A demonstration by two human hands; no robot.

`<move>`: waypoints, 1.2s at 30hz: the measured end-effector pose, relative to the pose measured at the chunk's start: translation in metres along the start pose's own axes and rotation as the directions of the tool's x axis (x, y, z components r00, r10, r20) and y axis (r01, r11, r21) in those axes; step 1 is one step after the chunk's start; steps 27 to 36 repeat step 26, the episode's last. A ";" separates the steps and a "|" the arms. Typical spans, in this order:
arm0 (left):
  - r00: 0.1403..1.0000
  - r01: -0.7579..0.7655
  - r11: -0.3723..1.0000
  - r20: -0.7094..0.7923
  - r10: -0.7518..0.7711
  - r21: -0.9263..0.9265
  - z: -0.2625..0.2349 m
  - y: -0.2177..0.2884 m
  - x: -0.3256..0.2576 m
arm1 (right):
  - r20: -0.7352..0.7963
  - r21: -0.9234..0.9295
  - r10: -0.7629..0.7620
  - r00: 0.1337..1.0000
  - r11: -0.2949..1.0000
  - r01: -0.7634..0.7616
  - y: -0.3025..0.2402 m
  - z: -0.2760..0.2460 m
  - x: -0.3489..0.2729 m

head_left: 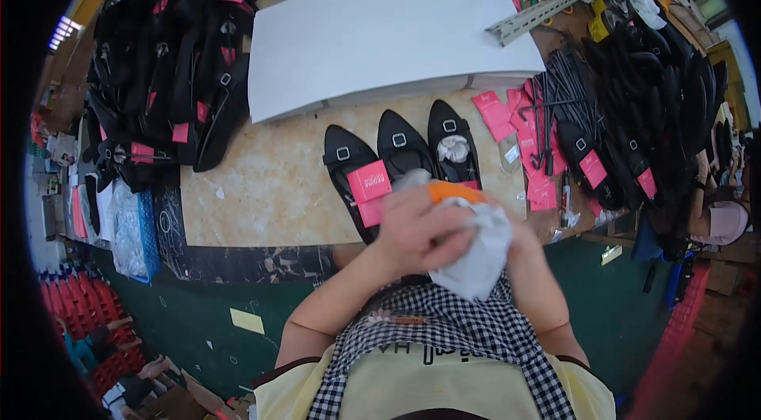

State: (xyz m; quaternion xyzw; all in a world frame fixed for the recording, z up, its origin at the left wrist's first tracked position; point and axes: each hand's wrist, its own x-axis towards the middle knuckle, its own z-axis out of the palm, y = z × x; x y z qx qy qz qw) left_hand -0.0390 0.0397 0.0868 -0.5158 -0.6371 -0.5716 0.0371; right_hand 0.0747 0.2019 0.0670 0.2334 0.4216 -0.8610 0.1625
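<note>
My left hand [418, 231] is closed on a crumpled sheet of white tissue paper [478, 257] in front of my apron. On the other side of the paper is my right hand [517, 239], blurred, with its fingers mostly hidden. Something orange [456, 193] shows at the top of the paper; its kind is unclear. Just beyond my hands, three black pointed shoes with square buckles lie on the table: a left shoe [342, 149], a middle shoe [399, 139] and a right shoe [447, 125]. A white paper wad [453, 149] sits in the right one. Pink cards [370, 184] lie over the left one.
A large white box [388, 35] spans the back of the table [246, 198]. Black shoes [170, 63] are heaped at left, and more black shoes [662, 79] at right. Black sticks [564, 83] and pink cards [495, 115] lie near a slotted metal bar [535, 17].
</note>
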 end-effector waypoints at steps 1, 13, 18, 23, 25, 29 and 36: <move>0.992 0.088 0.993 -0.096 -0.079 0.083 -0.005 -0.011 -0.007 | 0.004 -0.237 -0.162 0.987 0.958 0.159 -0.015 0.001 0.007; 0.853 0.142 0.802 0.340 -0.396 0.580 0.004 -0.040 -0.055 | -0.299 -0.417 -0.560 0.773 0.805 0.423 -0.028 -0.005 0.081; 0.821 0.091 0.802 0.411 -0.396 0.591 0.031 0.008 -0.080 | 0.441 -0.861 -0.623 0.646 -0.498 0.108 0.010 0.006 0.092; 0.780 0.142 0.800 0.432 -0.453 0.583 0.038 0.000 -0.076 | 0.444 -0.846 -0.595 0.671 -0.524 0.095 0.013 0.026 0.130; 0.775 0.132 0.769 0.419 -0.473 0.625 0.038 -0.002 -0.080 | 0.291 -0.956 -0.514 0.807 -0.131 0.262 -0.001 0.016 0.114; 0.740 0.155 0.768 0.442 -0.507 0.621 0.039 -0.002 -0.082 | 0.188 -0.957 -0.398 0.898 0.131 0.259 -0.023 0.014 0.105; 0.740 0.155 0.768 0.442 -0.507 0.621 0.039 -0.002 -0.082 | 0.188 -0.957 -0.398 0.898 0.131 0.259 -0.023 0.014 0.105</move>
